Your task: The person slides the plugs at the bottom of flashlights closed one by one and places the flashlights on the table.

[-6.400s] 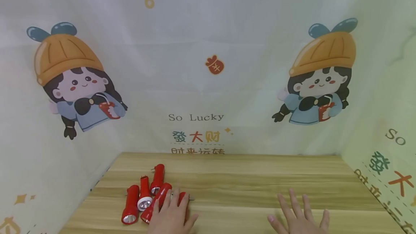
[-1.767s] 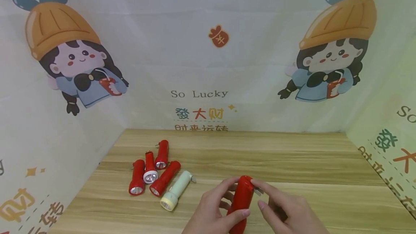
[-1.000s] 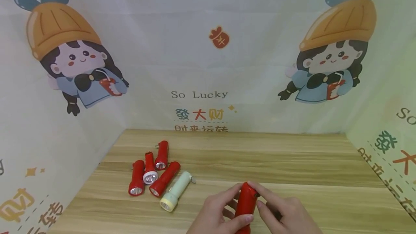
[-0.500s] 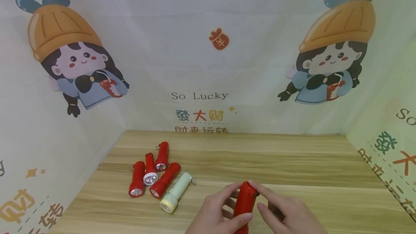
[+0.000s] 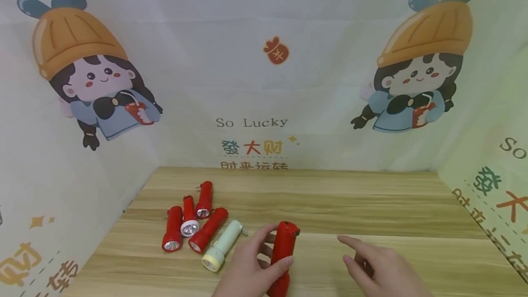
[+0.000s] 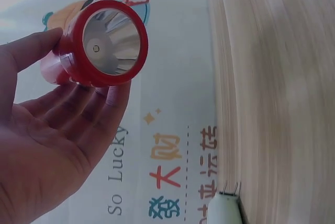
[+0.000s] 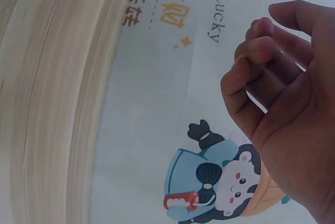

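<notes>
My left hand (image 5: 253, 262) grips a red flashlight (image 5: 284, 251) around its body, tail end up. The left wrist view looks into its round reflector (image 6: 115, 41), ringed in red, with thumb on one side and fingers on the other. At the tail, a small dark metal bit (image 5: 296, 231) shows at the side; no long prongs stick out there. My right hand (image 5: 383, 265) hangs to the right, apart from the flashlight, its fingers loosely curled around nothing. The right wrist view shows this hand (image 7: 282, 88) holding nothing.
On the left of the wooden table (image 5: 371, 205) lie several red flashlights (image 5: 172, 228), one with a white head (image 5: 190, 228). Beside them, near my left hand, lies a pale green flashlight (image 5: 222, 246) with metal prongs. A printed cloth (image 5: 321, 104) stands behind the table.
The red flashlight came into my left hand. Its prongs, out earlier, folded in under my right fingers. Now my right hand has let go and drawn right, while the flashlight has moved left.
</notes>
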A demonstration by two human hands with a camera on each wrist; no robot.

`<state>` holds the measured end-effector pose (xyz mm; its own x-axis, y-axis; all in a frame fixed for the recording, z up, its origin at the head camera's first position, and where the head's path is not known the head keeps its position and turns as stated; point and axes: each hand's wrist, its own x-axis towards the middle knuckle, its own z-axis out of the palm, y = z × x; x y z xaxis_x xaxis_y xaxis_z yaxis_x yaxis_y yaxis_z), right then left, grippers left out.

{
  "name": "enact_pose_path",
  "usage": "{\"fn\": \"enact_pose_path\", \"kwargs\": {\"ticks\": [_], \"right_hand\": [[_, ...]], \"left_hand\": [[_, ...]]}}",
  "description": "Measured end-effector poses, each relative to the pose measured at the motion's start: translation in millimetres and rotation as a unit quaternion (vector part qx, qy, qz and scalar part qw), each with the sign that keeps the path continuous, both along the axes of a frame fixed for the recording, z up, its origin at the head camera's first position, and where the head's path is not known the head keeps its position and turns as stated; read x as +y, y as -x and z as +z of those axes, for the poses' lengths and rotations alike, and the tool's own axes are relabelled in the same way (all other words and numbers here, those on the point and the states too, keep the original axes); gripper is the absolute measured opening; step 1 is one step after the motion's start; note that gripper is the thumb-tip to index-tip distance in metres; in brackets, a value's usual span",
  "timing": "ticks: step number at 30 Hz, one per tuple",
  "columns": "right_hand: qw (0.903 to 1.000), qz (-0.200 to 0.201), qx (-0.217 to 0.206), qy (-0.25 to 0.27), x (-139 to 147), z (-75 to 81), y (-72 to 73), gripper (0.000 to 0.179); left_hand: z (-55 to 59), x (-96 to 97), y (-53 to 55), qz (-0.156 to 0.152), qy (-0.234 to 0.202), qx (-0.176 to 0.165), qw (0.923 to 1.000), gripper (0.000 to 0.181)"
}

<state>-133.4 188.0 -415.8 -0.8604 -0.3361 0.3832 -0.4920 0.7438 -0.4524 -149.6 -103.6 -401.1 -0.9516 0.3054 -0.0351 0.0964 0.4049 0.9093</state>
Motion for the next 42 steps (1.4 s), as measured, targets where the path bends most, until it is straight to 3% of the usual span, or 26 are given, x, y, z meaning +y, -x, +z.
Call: {"fn": "enact_pose_path", "kwargs": {"ticks": [8,12,15,19,26,35,42], "right_hand": [[0.9959,-0.058,-0.007,-0.069,15,-7.6,3.2,0.028],[0.9924,-0.058,-0.051,-0.096,19,-9.1,6.4,0.029],[0.9909,-0.043,-0.075,-0.103,22,-11.6,8.1,0.032],[0.9921,-0.024,-0.073,-0.1,23,-17.3,8.6,0.031],[0.9922,-0.02,-0.095,-0.078,23,-24.2,8.8,0.035],[0.9928,-0.022,-0.092,-0.073,21,-25.8,7.3,0.035],[0.9907,-0.022,-0.108,-0.08,20,-27.1,7.9,0.037]], "left_hand": [[1.2,-14.8,7.9,0.08,0.027,0.008,0.9964,0.07],[9.0,-18.0,21.1,0.109,0.073,0.028,0.991,0.071],[18.0,-19.3,38.1,0.121,0.119,0.055,0.9839,0.073],[24.3,-20.0,67.3,0.123,0.147,0.089,0.9774,0.071],[14.6,-18.2,127.2,0.144,0.166,0.13,0.9668,0.072],[-13.0,-15.1,182.3,0.194,0.21,0.104,0.9527,0.064],[-28.0,-18.3,203.7,0.21,0.241,0.067,0.9452,0.079]]}}
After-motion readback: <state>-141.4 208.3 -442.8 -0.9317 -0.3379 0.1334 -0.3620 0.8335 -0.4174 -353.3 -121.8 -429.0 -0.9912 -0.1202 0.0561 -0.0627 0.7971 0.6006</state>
